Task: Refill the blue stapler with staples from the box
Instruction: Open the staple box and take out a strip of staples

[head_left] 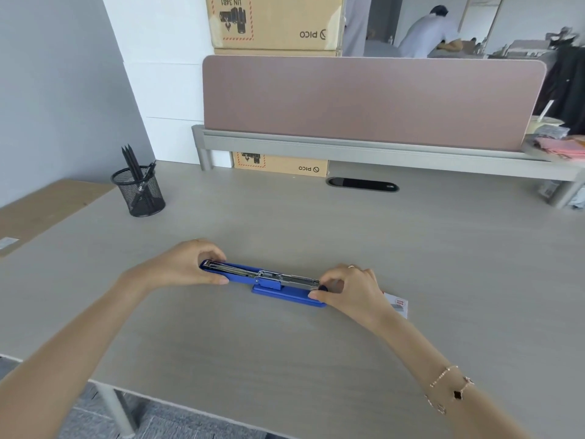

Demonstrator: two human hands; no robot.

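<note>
The blue stapler (269, 282) lies swung fully open and flat on the desk, its silver metal staple channel facing up. My left hand (186, 264) pinches the stapler's left end between thumb and fingers. My right hand (348, 288) grips the right end, where the base and the magazine tip meet. A small white staple box (399, 305) with a red mark peeks out on the desk behind my right wrist, mostly hidden by the hand.
A black mesh pen cup (139, 193) with dark pencils stands at the far left of the desk (285, 359). A pink divider panel (364, 99) and grey shelf run along the back, with a cable slot (362, 184) in front. A person stands far behind.
</note>
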